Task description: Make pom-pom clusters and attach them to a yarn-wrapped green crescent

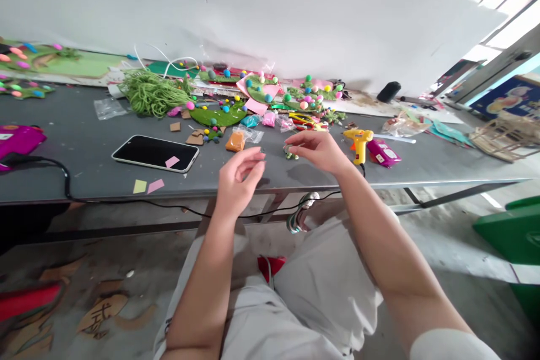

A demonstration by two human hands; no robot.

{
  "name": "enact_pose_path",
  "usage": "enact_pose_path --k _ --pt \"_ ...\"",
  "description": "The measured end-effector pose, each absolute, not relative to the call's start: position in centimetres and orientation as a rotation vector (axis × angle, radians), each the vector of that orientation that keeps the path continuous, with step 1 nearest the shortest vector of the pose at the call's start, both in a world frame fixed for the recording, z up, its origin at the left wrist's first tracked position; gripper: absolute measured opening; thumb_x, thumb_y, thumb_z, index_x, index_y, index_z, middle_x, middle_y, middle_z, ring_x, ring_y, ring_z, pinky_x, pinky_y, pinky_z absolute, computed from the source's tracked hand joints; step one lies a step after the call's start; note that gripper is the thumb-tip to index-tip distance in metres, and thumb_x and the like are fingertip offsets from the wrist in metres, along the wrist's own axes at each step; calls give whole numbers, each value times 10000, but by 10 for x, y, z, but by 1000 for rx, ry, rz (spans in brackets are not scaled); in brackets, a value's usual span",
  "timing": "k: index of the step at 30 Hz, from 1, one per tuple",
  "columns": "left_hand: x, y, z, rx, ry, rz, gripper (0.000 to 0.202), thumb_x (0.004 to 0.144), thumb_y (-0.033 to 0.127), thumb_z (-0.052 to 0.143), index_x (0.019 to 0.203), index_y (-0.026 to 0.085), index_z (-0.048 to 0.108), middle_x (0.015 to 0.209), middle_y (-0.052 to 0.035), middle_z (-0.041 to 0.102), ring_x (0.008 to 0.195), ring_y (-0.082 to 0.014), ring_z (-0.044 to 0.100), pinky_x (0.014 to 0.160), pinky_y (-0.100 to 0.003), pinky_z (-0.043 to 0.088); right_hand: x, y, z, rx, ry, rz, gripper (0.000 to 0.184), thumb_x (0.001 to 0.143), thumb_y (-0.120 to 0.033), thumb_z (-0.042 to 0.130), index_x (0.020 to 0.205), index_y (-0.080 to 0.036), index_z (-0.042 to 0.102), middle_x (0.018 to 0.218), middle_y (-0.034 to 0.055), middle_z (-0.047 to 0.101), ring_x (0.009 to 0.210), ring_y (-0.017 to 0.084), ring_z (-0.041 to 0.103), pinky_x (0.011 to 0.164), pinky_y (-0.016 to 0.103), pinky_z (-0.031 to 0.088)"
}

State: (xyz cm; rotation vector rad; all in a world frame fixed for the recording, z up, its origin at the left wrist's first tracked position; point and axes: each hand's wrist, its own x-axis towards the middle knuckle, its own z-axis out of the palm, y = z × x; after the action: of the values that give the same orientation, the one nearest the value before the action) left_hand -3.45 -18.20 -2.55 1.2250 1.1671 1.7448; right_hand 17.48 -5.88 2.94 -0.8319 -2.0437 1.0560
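Green pieces (217, 116) left of the glue gun (358, 136) look decorated — my left hand (237, 179), right hand (319, 150) half-curled; grips, remainder unclear.

A small green piece (290, 154) sits by the right hand (319, 150).

Right hand (319, 151); green piece (291, 155) beside

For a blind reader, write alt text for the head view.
A person's right hand has a small green piece at its fingertips over a gray table; the left hand hovers apart, fingers curled. Around them are a phone, green yarn and a yellow glue gun.
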Motion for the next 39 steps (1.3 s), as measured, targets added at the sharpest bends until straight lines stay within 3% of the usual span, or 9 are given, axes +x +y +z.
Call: enact_pose_path --k 6,12,17,23,27,28,31,34,39 --pt "-5 -174 -27 882 931 1519 393 862 533 782 1044 185 787 976 -85 805 856 -247 787 790 -382 657 158 -91 25 -645 -2095 1017 184 834 -387 837 933 -232 831 1052 64 731 902 182 690 735 302 538" --pt "-10 -170 -31 950 1041 1470 390 819 569 810 883 185 795 804 -66 781 677 -214 749 647 -332 643 161 -97 20 -607 -2242 978 254 899 -393 769 1100 -242 805 1086 75 727 913 196 686 800 331 564" --pt "-7 -170 -29 1037 1089 1442 441 837 624 767 838 183 789 722 -60 750 610 -194 708 592 -311 616 165 -100 17 -565 -2283 854 183 931 -362 743 1037 -226 805 969 60 731 862 191 654 830 335 546" --pt "-19 -171 -28 1111 1174 1419 416 846 590 770 811 176 743 699 -52 723 613 -170 674 559 -268 571 176 -91 29 -701 -2247 706 240 994 -408 648 944 -190 732 813 28 673 711 145 566 686 281 466" --pt "-38 -171 -30 1183 1385 1592 313 869 485 760 926 178 765 786 -59 759 671 -182 703 646 -295 593 201 -68 42 -1042 -1835 611 560 1013 -594 535 627 -191 585 605 10 559 574 124 467 580 289 390" --pt "-43 -171 -31 1246 1446 1649 286 876 450 754 981 184 774 849 -63 775 728 -192 721 699 -307 600 207 -63 43 -1085 -1809 608 572 980 -619 578 601 -191 591 570 3 533 558 123 455 566 292 381" --pt "-53 -172 -33 1575 1646 1740 216 922 360 695 1043 215 799 1040 -75 779 943 -221 733 838 -335 581 214 -52 38 -1102 -1838 704 376 840 -555 779 777 -185 742 643 6 631 592 138 536 591 297 446" --pt "-56 -171 -36 1844 1879 1681 194 939 331 678 1042 248 819 1141 -84 761 1108 -270 696 983 -416 519 207 -48 29 -1039 -1849 902 343 845 -487 770 1003 -182 772 817 40 738 699 167 663 689 323 553" --pt "-54 -169 -40 1829 2114 1611 129 900 404 749 866 295 811 1197 -38 764 1177 -318 665 1073 -508 415 198 -48 23 -1117 -1943 993 404 908 -564 683 841 -175 767 646 28 687 546 137 599 543 290 507"
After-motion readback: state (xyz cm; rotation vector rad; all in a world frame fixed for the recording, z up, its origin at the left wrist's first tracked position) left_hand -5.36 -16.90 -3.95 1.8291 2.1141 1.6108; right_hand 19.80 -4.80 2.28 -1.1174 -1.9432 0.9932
